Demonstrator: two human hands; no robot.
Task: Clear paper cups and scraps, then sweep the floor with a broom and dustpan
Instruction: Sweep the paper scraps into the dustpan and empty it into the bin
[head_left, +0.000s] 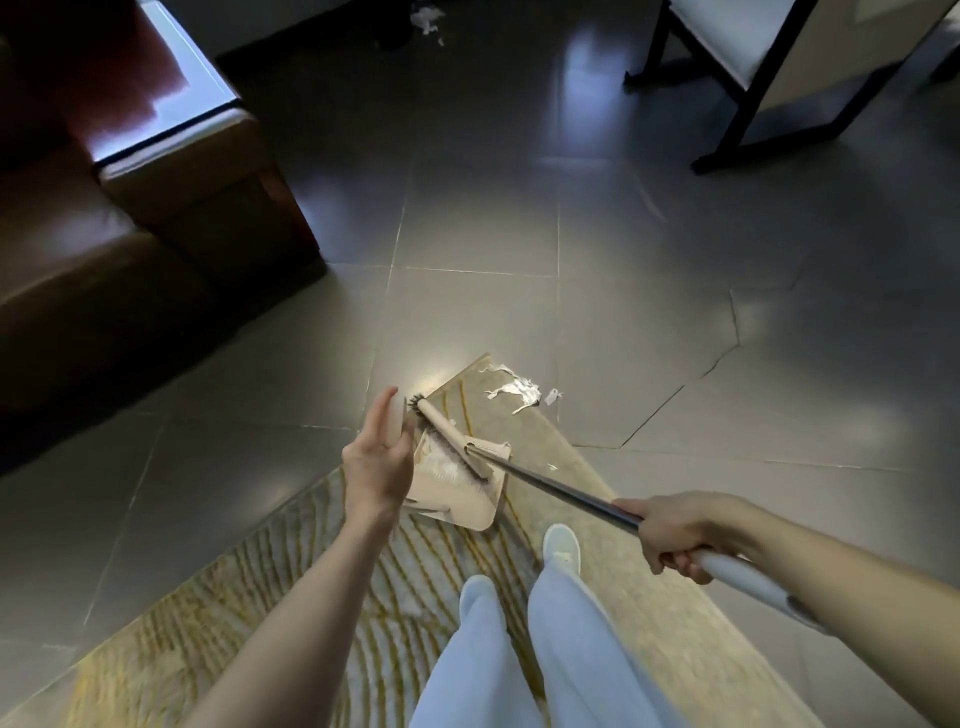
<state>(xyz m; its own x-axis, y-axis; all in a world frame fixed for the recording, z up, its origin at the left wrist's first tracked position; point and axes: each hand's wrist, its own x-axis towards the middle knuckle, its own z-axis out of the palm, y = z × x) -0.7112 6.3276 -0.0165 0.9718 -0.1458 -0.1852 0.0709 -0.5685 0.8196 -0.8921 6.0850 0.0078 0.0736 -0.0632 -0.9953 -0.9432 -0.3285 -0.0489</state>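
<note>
The right hand (670, 540) is curled tight round the long pole of the broom (545, 491), low on the right. The pole slants away from that hand to the broom head (454, 441), which sits on the tan dustpan (457, 504). The dustpan lies on the rug (234, 597), just beside the left hand (376, 462) and a bit under it. The left hand is held up with its fingers nearly straight, and a white handle (398, 423) (blurry here) is right by its fingertips. I cannot tell if the hand has hold of it or only touches it. White paper scraps (511, 392) lie on the corner of the rug, just past the broom head and away from both hands. More scraps (426, 21) lie far off on the grey tile floor (675, 312). A brown sofa (104, 260) is on the left, and a black-legged chair (737, 78) is at the top right.
</note>
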